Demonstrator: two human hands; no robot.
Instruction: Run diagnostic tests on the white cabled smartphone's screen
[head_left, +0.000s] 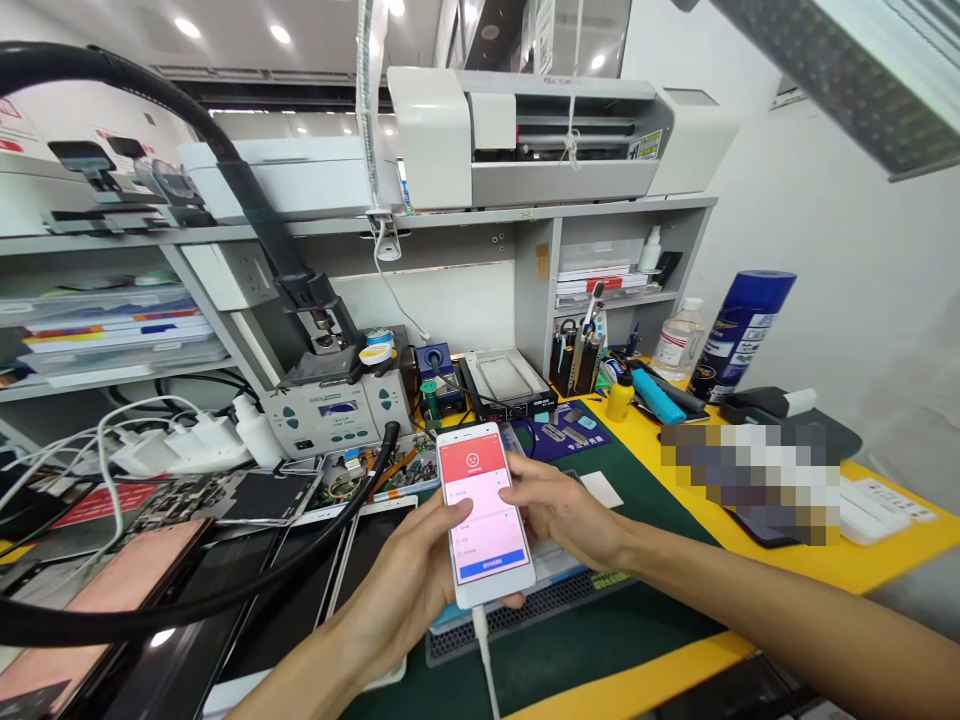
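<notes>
A white smartphone [487, 590] is held upright between both hands over the green mat. Its lit screen shows a red panel with a face icon at the top, pale rows below and a blue button. My left hand [420, 565] is wrapped round the phone's left side and lower back, its thumb lying on the screen edge. My right hand [559, 500] grips the right side, thumb over the screen; its other fingers are hidden behind. A white charging cable [483, 640] is plugged into the phone's bottom edge. Beneath the phone lies a grey perforated pad [555, 602].
Several phones and a pink panel [124, 590] lie at left, crossed by a black hose [322, 560]. A grey soldering station [334, 415], a parts tray [409, 465] and a pen holder [577, 360] stand behind. A blue spray can [742, 335] and bottle [677, 340] stand right.
</notes>
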